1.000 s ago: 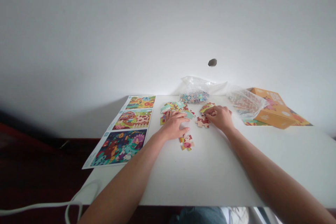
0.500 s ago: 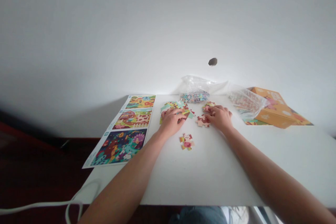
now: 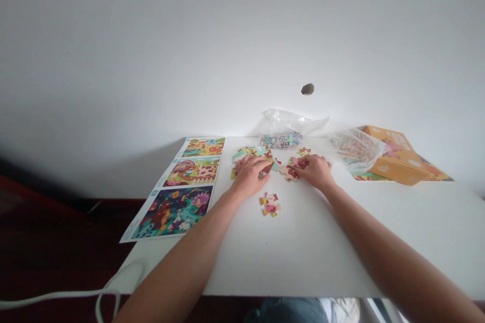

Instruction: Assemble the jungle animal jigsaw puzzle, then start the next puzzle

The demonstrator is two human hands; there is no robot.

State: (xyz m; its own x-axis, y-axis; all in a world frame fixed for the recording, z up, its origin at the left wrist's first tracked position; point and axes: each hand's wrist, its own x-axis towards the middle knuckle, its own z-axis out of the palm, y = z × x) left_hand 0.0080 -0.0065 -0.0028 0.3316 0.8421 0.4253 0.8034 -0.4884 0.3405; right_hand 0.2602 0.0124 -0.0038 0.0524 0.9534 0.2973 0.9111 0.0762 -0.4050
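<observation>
My left hand [image 3: 250,174] rests over a pile of jigsaw pieces [image 3: 248,152], fingers curved and thumb apart from them; a brownish piece shows in that gap. To its right, my right hand [image 3: 317,170] pinches a jigsaw piece with pink on it [image 3: 294,161], its far side covered by the fingertips. A brown-and-white piece [image 3: 288,173] lies against the same fingertips. Just beyond is a small piece with yellow and red [image 3: 304,151]. Nearer to me, a cow-face piece [image 3: 270,204] lies alone on the white table [image 3: 288,252].
A sheet with three printed pictures [image 3: 172,212] lies at the left. Behind the pieces are clear bags of more pieces [image 3: 282,139], [image 3: 354,149]. An orange box [image 3: 397,159] stands at the right. A white cable [image 3: 56,294] hangs by the left edge.
My right hand has shifted slightly left, and the pieces at its fingertips have moved and turned; a pink-marked one now shows. My left hand has barely moved.
</observation>
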